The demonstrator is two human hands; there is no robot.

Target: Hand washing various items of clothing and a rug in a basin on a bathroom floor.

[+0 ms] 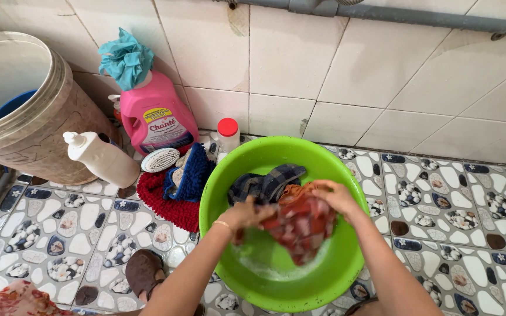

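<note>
Red-and-white checked wet cloth [300, 225], bunched at frame centre over round bright-green plastic basin [225, 175]. Probably soft, floppy, water-heavy, slippery with suds; best gripped by bunched folds. Left hand [246, 214] and right hand [335, 196] both clenched on it. Dark blue plaid cloth [267, 182] just behind; pink detergent jug [156, 114] upper left.

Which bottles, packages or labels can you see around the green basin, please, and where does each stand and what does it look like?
Pink detergent jug: against the tiled wall, left of the basin; handled, a teal cloth over its top, yellow-and-white label.
White squeeze bottle: beside the large bucket, leaning; plain, nozzle cap.
Small white bottle: by the wall behind the basin; red cap.
No signs or screens.
</note>
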